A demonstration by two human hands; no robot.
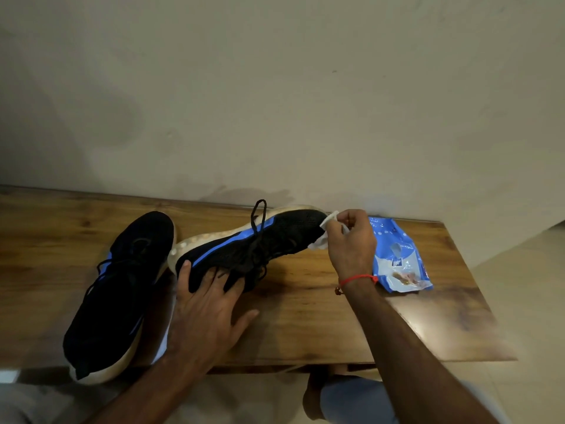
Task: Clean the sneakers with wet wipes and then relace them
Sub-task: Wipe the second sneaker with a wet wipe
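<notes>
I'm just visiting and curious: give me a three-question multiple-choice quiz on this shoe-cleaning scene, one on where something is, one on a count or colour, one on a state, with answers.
1. Where does the blue wipes packet lie?
A. On the floor
B. On the wooden table, right of the right hand
C. Inside a sneaker

2. How many sneakers are on the table?
A. One
B. Two
C. Three

3. What is the right hand doing?
A. Resting empty on the table
B. Pulling a lace out
C. Pinching a white wipe against the toe of the sneaker being cleaned

Answers:
1 B, the packet sits on the tabletop past the right wrist.
2 B, the other sneaker lies at the left, and the left hand steadies the one being cleaned.
3 C, the fingers close on the wipe at the toe.
</notes>
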